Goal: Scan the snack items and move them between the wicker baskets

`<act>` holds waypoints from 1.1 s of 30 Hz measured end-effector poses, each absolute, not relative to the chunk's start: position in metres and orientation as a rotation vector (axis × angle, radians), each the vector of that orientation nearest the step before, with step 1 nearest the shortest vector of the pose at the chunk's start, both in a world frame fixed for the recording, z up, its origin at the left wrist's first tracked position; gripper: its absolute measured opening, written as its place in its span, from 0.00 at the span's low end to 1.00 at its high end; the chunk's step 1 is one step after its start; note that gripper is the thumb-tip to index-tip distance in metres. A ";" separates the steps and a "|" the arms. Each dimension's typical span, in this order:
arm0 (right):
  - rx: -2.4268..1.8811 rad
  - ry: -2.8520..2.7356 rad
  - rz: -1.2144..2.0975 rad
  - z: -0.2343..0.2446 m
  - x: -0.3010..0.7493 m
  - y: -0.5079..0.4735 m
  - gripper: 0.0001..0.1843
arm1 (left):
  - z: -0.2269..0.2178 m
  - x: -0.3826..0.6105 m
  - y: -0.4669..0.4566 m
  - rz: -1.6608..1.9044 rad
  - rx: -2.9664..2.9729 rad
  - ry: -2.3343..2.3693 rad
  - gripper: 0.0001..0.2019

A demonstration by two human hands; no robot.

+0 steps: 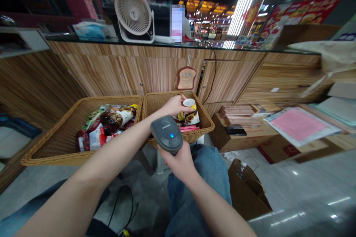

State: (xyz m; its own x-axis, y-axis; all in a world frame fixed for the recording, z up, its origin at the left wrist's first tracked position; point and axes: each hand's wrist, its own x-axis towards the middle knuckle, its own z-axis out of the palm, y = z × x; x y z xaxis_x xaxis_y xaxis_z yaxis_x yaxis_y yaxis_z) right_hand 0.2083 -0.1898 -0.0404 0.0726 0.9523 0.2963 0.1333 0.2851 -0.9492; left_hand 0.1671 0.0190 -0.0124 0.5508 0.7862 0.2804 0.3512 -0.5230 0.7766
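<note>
My left hand [175, 105] reaches over the right wicker basket [157, 98], its fingers closed around the upper part of a white, brown and yellow printed cup [191, 115]. The cup stands nearly upright, with its pale round top facing me. Below it in the basket lie pink packages [189, 128]. In my right hand [180, 161] is a dark grey barcode scanner [167, 133] with a blue light on top, held just in front of that basket. The left wicker basket [50, 150] holds several packaged goods, among them a brown-and-white bottle [119, 117]; my left forearm passes over its corner.
A wooden counter [111, 70] runs behind the baskets, carrying a white fan [133, 11] and a lit phone [177, 24]. To the right are cardboard boxes [239, 137] and a brown paper bag [246, 190]. A black cable [128, 192] lies on the floor.
</note>
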 end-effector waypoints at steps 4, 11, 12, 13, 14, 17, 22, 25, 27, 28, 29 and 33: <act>-1.120 -1.371 0.870 -0.040 0.208 -0.190 0.07 | -0.009 0.133 0.015 1.082 1.859 0.926 0.28; -1.117 -1.378 0.886 -0.040 0.205 -0.190 0.07 | 0.010 0.064 -0.026 1.437 1.518 1.041 0.30; -1.117 -1.379 0.889 -0.040 0.205 -0.190 0.08 | 0.010 0.055 -0.032 1.473 1.483 1.064 0.30; -1.117 -1.379 0.890 -0.040 0.205 -0.190 0.08 | 0.010 0.047 -0.037 1.508 1.449 1.087 0.30; -1.119 -1.380 0.888 -0.040 0.204 -0.190 0.08 | 0.009 0.039 -0.042 1.542 1.416 1.104 0.30; -1.124 -1.386 0.876 -0.041 0.203 -0.190 0.08 | 0.002 0.016 -0.056 1.619 1.329 1.139 0.30; -1.131 -1.380 0.863 -0.045 0.203 -0.189 0.10 | -0.015 -0.017 -0.081 1.620 1.508 1.244 0.32; -1.141 -1.374 0.856 -0.046 0.204 -0.189 0.11 | -0.023 -0.034 -0.096 1.484 1.708 1.207 0.39; -1.151 -1.381 0.857 -0.045 0.204 -0.190 0.11 | -0.027 -0.044 -0.103 1.359 1.827 1.194 0.38; -1.156 -1.387 0.857 -0.045 0.204 -0.190 0.11 | -0.029 -0.049 -0.106 1.313 1.870 1.197 0.36; -1.161 -1.392 0.857 -0.045 0.205 -0.190 0.11 | -0.031 -0.054 -0.107 1.278 1.903 1.202 0.34; -1.164 -1.421 0.855 -0.046 0.205 -0.189 0.10 | -0.035 -0.068 -0.111 1.289 2.044 1.245 0.31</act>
State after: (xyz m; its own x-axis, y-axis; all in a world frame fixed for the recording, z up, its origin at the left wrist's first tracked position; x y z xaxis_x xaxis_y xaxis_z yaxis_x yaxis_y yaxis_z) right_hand 0.2051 -0.1892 -0.0463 0.0352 0.9592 0.2805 0.2014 0.2681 -0.9421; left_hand -0.0679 -0.1106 -0.0352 0.1693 0.8533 0.4932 0.4637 -0.5106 0.7241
